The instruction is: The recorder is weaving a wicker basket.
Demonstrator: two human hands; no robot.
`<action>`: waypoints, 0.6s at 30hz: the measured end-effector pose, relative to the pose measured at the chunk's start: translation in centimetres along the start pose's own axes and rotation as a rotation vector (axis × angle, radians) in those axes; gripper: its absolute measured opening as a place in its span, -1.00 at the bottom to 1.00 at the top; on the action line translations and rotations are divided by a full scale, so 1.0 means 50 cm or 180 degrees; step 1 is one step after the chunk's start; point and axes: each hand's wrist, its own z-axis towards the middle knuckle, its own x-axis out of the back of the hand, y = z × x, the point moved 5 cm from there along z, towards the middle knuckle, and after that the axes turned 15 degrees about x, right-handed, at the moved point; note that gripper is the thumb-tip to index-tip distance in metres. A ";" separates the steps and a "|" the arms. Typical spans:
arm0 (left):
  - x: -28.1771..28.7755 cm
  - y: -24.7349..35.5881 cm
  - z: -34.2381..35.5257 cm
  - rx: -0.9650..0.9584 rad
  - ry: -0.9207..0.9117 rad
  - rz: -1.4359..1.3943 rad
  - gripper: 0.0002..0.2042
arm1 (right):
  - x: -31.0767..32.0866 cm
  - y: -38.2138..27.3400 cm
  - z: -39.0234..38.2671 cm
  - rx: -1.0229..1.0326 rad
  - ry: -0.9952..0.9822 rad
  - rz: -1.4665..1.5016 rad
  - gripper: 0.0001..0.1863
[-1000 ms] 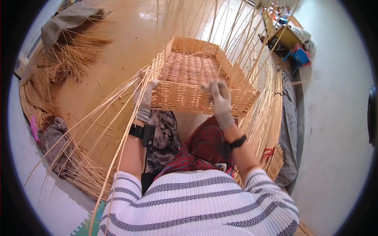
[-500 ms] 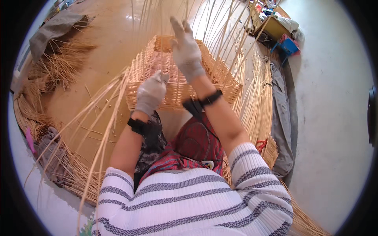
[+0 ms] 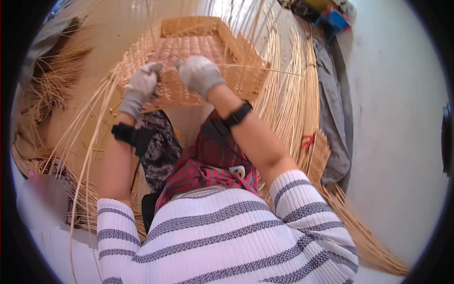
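Note:
A woven wicker basket (image 3: 243,78) with angled sides and a pinkish-brown base is in front of my knees. My left hand (image 3: 142,85), in a pale glove, is closed at the basket's near left rim, fingers curled over the weave. Just to its right, my gloved right hand (image 3: 198,75) is closed above the near rim, thumb side toward the left hand. A thin wicker rod (image 3: 286,72) runs from beside the right hand out past the basket's right corner. Motion blur and the glove hide exactly what the right fingers pinch.
Long loose rods (image 3: 97,111) fan out left of the basket. A bundle of rods (image 3: 295,94) lies along the right, beside a grey cloth (image 3: 331,113). A blue stool (image 3: 333,22) stands at the far right. More wicker (image 3: 59,78) is heaped at the left.
My right hand has come down from above the basket, its spread fingers now closed. My left hand has shifted left. The basket appears higher and farther left in view.

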 end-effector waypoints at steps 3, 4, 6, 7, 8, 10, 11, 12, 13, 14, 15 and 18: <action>0.008 0.026 0.066 -0.1175 0.0757 0.2504 -0.68 | -0.035 0.010 0.055 0.0623 -0.0607 -0.0908 -0.77; -0.003 0.030 0.082 -0.1916 0.1284 0.3608 -0.67 | -0.043 0.011 0.070 0.0792 -0.0711 -0.1156 -0.79; 0.016 0.001 0.153 -0.0565 0.0354 0.2188 -0.67 | -0.066 0.026 0.083 0.0532 -0.1009 -0.0698 -0.80; 0.021 -0.002 0.158 -0.0615 0.0368 0.2129 -0.68 | -0.070 0.037 0.089 0.0198 -0.0902 -0.0455 -0.80; 0.016 0.005 0.150 -0.0975 0.0508 0.2517 -0.69 | -0.073 0.035 0.082 0.0610 -0.0774 -0.0844 -0.78; 0.006 0.010 0.089 -0.1642 0.1491 0.4115 -0.69 | -0.066 0.024 0.047 0.0977 0.0228 -0.0916 -0.73; 0.016 0.001 0.063 -0.0881 0.1268 0.2634 -0.72 | -0.061 0.026 0.015 0.1214 0.0737 -0.0625 -0.68; 0.022 -0.019 0.026 -0.0230 0.1184 0.0463 -0.68 | -0.069 0.042 -0.033 0.0931 0.1171 0.0730 -0.69; 0.013 -0.008 -0.030 -0.0845 0.1591 0.0139 -0.69 | -0.077 0.056 -0.085 0.0839 0.1637 0.2058 -0.69; -0.009 0.017 -0.091 -0.1600 0.2550 0.0366 -0.63 | -0.084 0.064 -0.140 0.0679 0.2014 0.2945 -0.70; -0.043 0.042 -0.121 -0.2345 0.2267 0.0130 -0.57 | -0.091 0.072 -0.180 0.0352 0.1975 0.3336 -0.68; -0.174 0.082 -0.151 -0.2947 0.1603 0.1350 -0.33 | -0.063 0.134 -0.237 -0.1477 0.2400 0.4001 -0.59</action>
